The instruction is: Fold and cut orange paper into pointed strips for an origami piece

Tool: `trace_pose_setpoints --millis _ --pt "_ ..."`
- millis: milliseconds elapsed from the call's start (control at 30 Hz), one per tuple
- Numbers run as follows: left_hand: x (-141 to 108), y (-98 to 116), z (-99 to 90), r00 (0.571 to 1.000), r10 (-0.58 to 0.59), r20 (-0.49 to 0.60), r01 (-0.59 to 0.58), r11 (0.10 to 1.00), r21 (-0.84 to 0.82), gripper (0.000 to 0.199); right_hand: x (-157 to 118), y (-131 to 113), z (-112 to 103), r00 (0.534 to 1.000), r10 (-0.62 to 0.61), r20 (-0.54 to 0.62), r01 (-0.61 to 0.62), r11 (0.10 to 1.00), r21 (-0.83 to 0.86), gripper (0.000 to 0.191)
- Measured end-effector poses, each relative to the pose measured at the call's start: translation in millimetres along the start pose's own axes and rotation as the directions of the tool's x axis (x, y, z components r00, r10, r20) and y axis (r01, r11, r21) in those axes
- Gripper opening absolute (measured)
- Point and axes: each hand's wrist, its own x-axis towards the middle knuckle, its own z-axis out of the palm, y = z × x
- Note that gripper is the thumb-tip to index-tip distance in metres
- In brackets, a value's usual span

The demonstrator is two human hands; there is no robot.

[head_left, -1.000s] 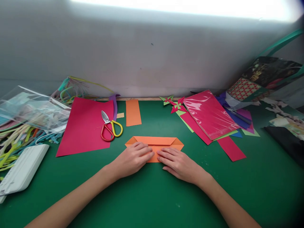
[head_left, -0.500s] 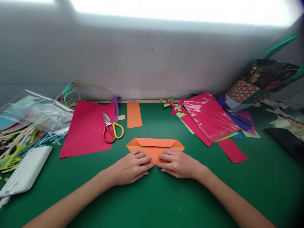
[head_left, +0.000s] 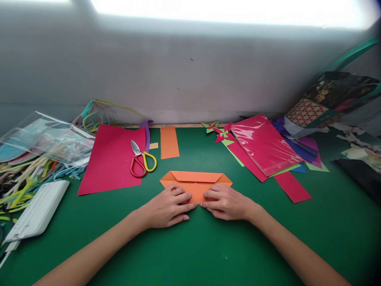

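Observation:
A folded orange paper (head_left: 196,194) lies on the green table in front of me, its upper edge turned down as a flap with slanted corners. My left hand (head_left: 171,207) has its curled fingers pressed on the lower left part of the sheet. On the lower right part, my right hand (head_left: 226,201) presses in the same way. Both index fingertips nearly meet at the middle of the lower edge, and the hands cover much of that edge. Left of the paper, scissors (head_left: 143,159) with one red and one yellow handle rest partly on a red sheet (head_left: 113,167).
A flat orange paper piece (head_left: 169,143) lies at the back. Red and green folded paper stars (head_left: 224,133) sit beside a wrapped red paper pack (head_left: 264,145). Loose strips and a white power strip (head_left: 38,210) are at left. A patterned bag (head_left: 309,113) stands back right.
The view has shifted slightly. Both hands have slid a little along the lower edge of the orange paper, and a slightly wider gap shows between their fingertips.

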Motion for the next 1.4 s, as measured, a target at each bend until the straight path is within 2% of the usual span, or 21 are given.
trace_pose_setpoints --millis 367,667,1000,1067,1233,1267,1400 --pt "-0.2 -1.2 -0.1 1.000 -0.006 0.021 0.007 0.999 -0.038 0.039 -19.7 6.0 -0.7 0.996 0.063 -0.068 -0.055 0.992 0.117 0.022" --pt "-0.1 -1.3 -0.4 1.000 -0.008 0.001 0.008 1.000 -0.026 0.038 -44.4 3.0 -14.5 0.997 0.077 -0.027 -0.077 0.997 0.031 0.026" --pt "-4.1 -1.2 -2.0 1.000 -0.011 -0.014 0.010 0.999 -0.048 0.036 -60.4 2.1 -16.9 0.992 0.120 -0.043 -0.117 0.991 0.064 0.027" --pt "-5.1 -0.4 -4.4 1.000 -0.021 -0.002 0.021 0.999 -0.041 0.036 -59.8 1.5 -17.7 0.988 0.137 -0.064 -0.132 0.988 0.077 0.024" --pt "0.0 2.0 -7.3 0.998 -0.066 0.014 0.066 0.998 -0.002 0.040 -41.0 0.5 -17.0 0.939 0.235 -0.251 -0.221 0.972 0.083 0.022" --pt "2.2 1.9 -6.8 0.997 -0.073 0.011 0.073 0.997 0.004 0.040 -34.1 0.2 -15.6 0.939 0.238 -0.246 -0.229 0.971 0.066 0.024" --pt "10.7 -0.2 -4.5 0.996 -0.089 -0.010 0.089 0.996 0.014 0.043 -7.9 -1.9 -5.1 0.978 0.184 -0.098 -0.191 0.979 -0.068 0.034"
